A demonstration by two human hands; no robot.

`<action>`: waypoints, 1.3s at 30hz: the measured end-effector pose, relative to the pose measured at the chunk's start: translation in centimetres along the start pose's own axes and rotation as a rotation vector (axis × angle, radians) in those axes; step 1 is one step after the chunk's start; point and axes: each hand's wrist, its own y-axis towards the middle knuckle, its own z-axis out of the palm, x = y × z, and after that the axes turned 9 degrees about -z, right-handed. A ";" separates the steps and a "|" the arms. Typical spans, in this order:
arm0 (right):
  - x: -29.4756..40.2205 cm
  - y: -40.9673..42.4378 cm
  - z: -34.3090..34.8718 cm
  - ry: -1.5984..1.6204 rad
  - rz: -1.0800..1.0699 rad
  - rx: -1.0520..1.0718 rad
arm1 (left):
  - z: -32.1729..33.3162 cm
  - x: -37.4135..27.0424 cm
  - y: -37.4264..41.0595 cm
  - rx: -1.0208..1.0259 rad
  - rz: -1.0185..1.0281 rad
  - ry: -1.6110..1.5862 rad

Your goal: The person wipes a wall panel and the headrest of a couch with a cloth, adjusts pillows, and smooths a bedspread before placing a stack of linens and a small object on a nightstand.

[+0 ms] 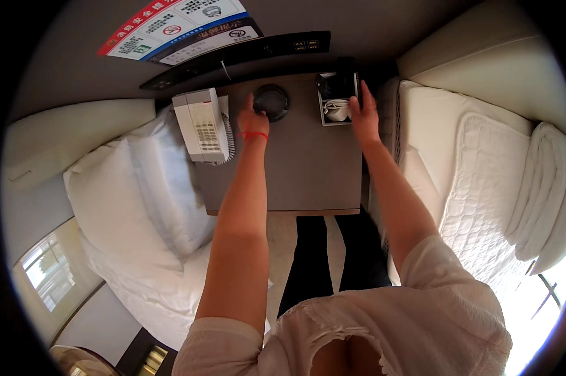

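On the nightstand (306,174), my left hand (253,118) grips the left rim of a dark round dish (276,101), which looks like an ashtray. My right hand (366,120) holds the right wall of a small open box (335,124) with light edges, its thumb over the rim and its fingers outside. Inside the box's near compartment lies a white adapter with a coiled cable (337,109). The far compartment is dark, and its contents are hard to make out.
A corded telephone (202,127) stands at the nightstand's left edge. Pillows (137,202) on a bed lie to the left. The right bed (475,174) bears a quilted pad and rolled bedding (541,188). A black switch panel (273,51) and a printed notice (179,33) are on the wall.
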 end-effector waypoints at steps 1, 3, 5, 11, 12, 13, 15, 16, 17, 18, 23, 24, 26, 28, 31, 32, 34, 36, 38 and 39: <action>0.6 -0.7 -0.3 -0.097 -0.077 -0.024 | 0.0 -0.3 -0.2 -0.033 0.033 -0.002; 2.2 -3.0 -1.1 -0.288 -0.240 -0.099 | 0.1 -0.8 -0.5 -0.010 0.096 0.032; 4.1 -5.3 -0.6 -0.045 -0.347 0.108 | 0.2 -1.2 -0.4 -0.007 0.124 0.050; 6.6 -8.1 3.6 0.092 -0.227 0.497 | 0.8 -1.7 1.2 -0.041 0.114 -0.013; 6.7 -7.9 4.1 0.033 -0.221 0.567 | 0.5 -1.5 1.2 -0.070 0.133 -0.055; 6.7 -7.5 4.6 -0.021 -0.232 0.620 | 0.0 -1.2 1.2 -0.067 0.134 -0.096; 6.7 -7.0 5.3 -0.105 -0.197 0.725 | -1.9 0.0 0.8 -0.305 0.289 -0.161; 6.7 -6.7 5.5 -0.142 -0.193 0.770 | -3.1 0.8 0.7 -0.409 0.338 -0.192; 6.8 -6.5 5.7 -0.152 -0.194 0.763 | -4.6 1.8 0.6 -0.490 0.375 -0.170; 6.8 -6.2 5.8 -0.157 -0.198 0.757 | -6.0 2.9 0.5 -0.570 0.393 -0.143; 6.5 -4.9 6.3 -0.200 -0.095 0.759 | -10.9 9.4 2.7 -0.639 0.318 -0.022; 6.4 -4.6 6.4 -0.204 -0.070 0.765 | -11.0 10.6 3.3 -0.589 0.159 -0.042; 6.3 -4.1 6.5 -0.208 -0.066 0.759 | -10.7 13.0 4.3 -0.479 -0.127 -0.111; 6.4 -4.0 6.4 -0.235 -0.090 0.741 | -10.1 14.9 4.7 -0.302 -0.173 -0.275; 6.8 -4.9 4.7 -0.191 -0.101 0.736 | -9.4 16.2 4.6 -0.234 -0.245 -0.263; 6.7 -5.4 3.5 -0.106 -0.114 0.703 | -9.6 16.0 4.4 -0.258 -0.209 -0.231; 6.5 -7.2 0.1 0.038 -0.104 0.630 | -10.2 14.7 3.7 -0.248 -0.190 -0.277; 5.2 -9.1 -5.2 -0.164 -0.237 0.346 | -10.8 11.9 2.2 -0.272 -0.228 -0.331; 3.8 -11.4 -11.0 -0.390 -0.171 0.181 | -11.4 8.0 -0.7 -0.353 0.024 -0.236; 3.1 -12.8 -13.9 -0.525 -0.054 0.133 | -11.2 5.7 -2.4 -0.404 0.314 -0.193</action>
